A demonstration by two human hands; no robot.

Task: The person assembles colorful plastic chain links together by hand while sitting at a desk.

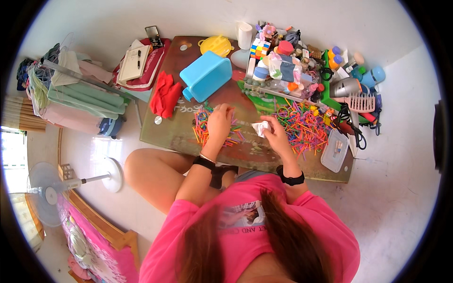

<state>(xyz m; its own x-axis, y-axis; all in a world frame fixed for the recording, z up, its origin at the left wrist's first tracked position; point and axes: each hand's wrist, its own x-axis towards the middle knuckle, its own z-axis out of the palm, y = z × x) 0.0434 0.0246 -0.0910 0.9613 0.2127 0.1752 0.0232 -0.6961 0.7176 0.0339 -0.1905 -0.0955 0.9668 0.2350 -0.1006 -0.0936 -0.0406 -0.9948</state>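
My left hand [221,123] hovers at the left pile of small coloured sticks [203,123]. Its fingers are drawn together, and whatever may be between the tips is too small to make out. Between thumb and fingers, my right hand [276,136] grips a crumpled white tissue [261,128], just left of a larger pile of coloured sticks [302,127]. A blue plastic bin [206,75] lies tipped on its side beyond my left hand. To its left is a bunched red cloth [165,94].
A crowded tray [250,70] of bottles and small goods fills the table's back right. A clear lidded box [335,150] sits at the right edge, near a hair dryer [345,87] and a pink hairbrush [359,104]. A yellow strainer-like dish [215,46] lies at the back.
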